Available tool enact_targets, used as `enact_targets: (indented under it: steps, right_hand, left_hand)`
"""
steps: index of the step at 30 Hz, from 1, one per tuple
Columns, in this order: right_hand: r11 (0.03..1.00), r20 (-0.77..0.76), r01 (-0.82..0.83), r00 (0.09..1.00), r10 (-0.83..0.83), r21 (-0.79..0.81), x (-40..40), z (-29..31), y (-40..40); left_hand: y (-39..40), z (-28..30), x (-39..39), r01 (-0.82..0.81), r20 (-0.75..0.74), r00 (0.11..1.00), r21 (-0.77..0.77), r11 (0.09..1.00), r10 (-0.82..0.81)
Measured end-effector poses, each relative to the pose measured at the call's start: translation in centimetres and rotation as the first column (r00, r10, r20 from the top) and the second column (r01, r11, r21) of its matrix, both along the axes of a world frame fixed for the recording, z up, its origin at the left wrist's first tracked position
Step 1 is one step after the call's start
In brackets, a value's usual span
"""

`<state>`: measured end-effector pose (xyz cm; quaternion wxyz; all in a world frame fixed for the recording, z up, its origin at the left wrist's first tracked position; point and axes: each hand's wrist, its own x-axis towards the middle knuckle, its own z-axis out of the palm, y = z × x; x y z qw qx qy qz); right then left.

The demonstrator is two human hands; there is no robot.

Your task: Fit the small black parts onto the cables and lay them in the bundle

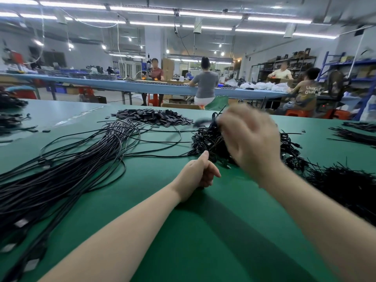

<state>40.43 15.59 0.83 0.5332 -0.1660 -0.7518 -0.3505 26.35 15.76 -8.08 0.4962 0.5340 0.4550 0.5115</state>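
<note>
A green desk (pixel 183 231) fills the lower view, with a workshop behind it where four people sit or stand at a long blue bench (pixel 126 84) under strip lights.

On the left of the desk lies a thick bundle of black cables (pixel 67 180), running from the near left corner up toward the middle, with several loose strands looping out to the right. At the far end of that bundle sits a heap of small black parts (pixel 154 117), flat rectangular pieces spread in a low pile. Right of centre is a tangled pile of short black cables (pixel 209 143), partly hidden behind the raised right arm. Further black cable heaps (pixel 345 184) lie along the right edge, and more at the far left edge.

The right hand (pixel 250 139) is lifted above the tangled pile and heavily blurred; its back faces the camera and a thin black cable shows at its fingertips, but I cannot tell whether the fingers pinch it.

The left hand (pixel 197 174) rests on the desk near the tangled pile, fingers loosely curled, thumb up, holding nothing visible.
</note>
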Motion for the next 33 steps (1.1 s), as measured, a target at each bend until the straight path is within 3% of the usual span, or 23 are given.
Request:
enact_targets:
  steps: [1, 3, 5, 6, 7, 10, 11, 12, 14, 15, 17, 22, 25, 27, 29, 30, 33]
  right_hand:
    - [0.997, -0.049, 0.078, 0.996, -0.079, -0.019, -0.1, 2.1, 0.8]
    - [0.914, -0.068, 0.311, 0.939, -0.338, -0.259, 0.2, 6.2, 2.9]
    - [0.640, 0.152, 0.605, 0.772, -0.617, -0.473, 0.7, 8.2, 4.5]
    - [0.529, 0.269, 0.693, 0.697, -0.664, -0.489, 0.6, 8.1, 4.8]
    - [0.492, 0.343, 0.727, 0.671, -0.657, -0.478, 0.3, 7.3, 4.6]
    - [0.562, 0.420, 0.649, 0.761, -0.495, -0.513, -0.9, 1.7, 2.7]
    - [0.568, 0.447, 0.624, 0.781, -0.437, -0.537, -1.2, -1.0, 1.9]
    - [0.557, 0.481, 0.615, 0.787, -0.386, -0.558, -1.2, -3.6, 1.0]
    - [0.478, 0.478, 0.543, 0.839, -0.262, -0.691, -0.7, -7.7, 0.0]
    - [0.400, 0.428, 0.469, 0.883, -0.192, -0.788, -0.3, -8.9, 0.0]
    - [0.308, 0.345, 0.364, 0.931, -0.117, -0.879, 0.2, -9.7, 0.4]
    - [0.320, 0.341, 0.346, 0.937, -0.072, -0.882, 0.5, -9.9, 0.9]
    - [0.336, 0.320, 0.324, 0.945, -0.071, -0.884, 0.5, -10.1, 1.1]
    - [0.344, 0.310, 0.313, 0.949, -0.066, -0.885, 0.6, -10.2, 1.3]
    - [0.347, 0.312, 0.314, 0.948, -0.062, -0.884, 0.5, -10.2, 1.2]
    - [0.348, 0.315, 0.317, 0.947, -0.064, -0.882, 0.5, -10.2, 1.2]
    - [0.358, 0.320, 0.323, 0.945, -0.070, -0.876, 0.4, -10.2, 1.2]
  left_hand:
    - [0.0, 0.0, 0.0, -0.004, -0.009, 1.000, -0.011, 1.000, 0.004]
    - [0.1, 0.1, 0.0, -0.010, -0.025, 1.000, -0.006, 1.000, 0.009]
    - [0.0, 0.1, 0.1, -0.006, -0.054, 0.999, 0.007, 1.000, 0.007]
    - [0.0, 0.1, 0.1, -0.008, -0.072, 0.997, 0.007, 1.000, 0.008]
    - [-0.1, 0.1, 0.1, -0.012, -0.086, 0.996, 0.006, 1.000, 0.013]
    - [-0.2, 0.3, 0.5, -0.061, -0.117, 0.991, 0.036, 0.998, 0.064]
    - [-0.2, 0.3, 0.7, -0.122, -0.198, 0.971, 0.080, 0.989, 0.136]
    - [-0.2, 0.1, 0.8, -0.198, -0.359, 0.902, 0.149, 0.969, 0.239]
    - [-0.5, -0.9, 1.2, -0.266, -0.689, 0.575, 0.352, 0.897, 0.441]
    - [-0.7, -1.4, 1.4, -0.247, -0.745, 0.434, 0.442, 0.862, 0.506]
    - [-0.8, -1.9, 1.7, -0.197, -0.776, 0.297, 0.520, 0.831, 0.556]
    - [-1.6, -0.9, 0.8, 0.021, -0.878, 0.001, 0.478, 0.878, 0.478]
    - [-2.2, 1.1, -4.8, 0.223, -0.788, -0.325, 0.473, 0.852, 0.523]
    - [-2.5, 3.1, -10.8, 0.135, -0.699, -0.573, 0.434, 0.890, 0.428]
    - [-3.7, 4.2, -17.4, -0.115, -0.715, -0.661, 0.398, 0.910, 0.229]
    - [-4.3, 4.5, -20.4, -0.274, -0.753, -0.652, 0.345, 0.898, 0.090]
    - [-6.0, 4.6, -27.5, -0.532, -0.819, -0.507, 0.052, 0.845, -0.268]
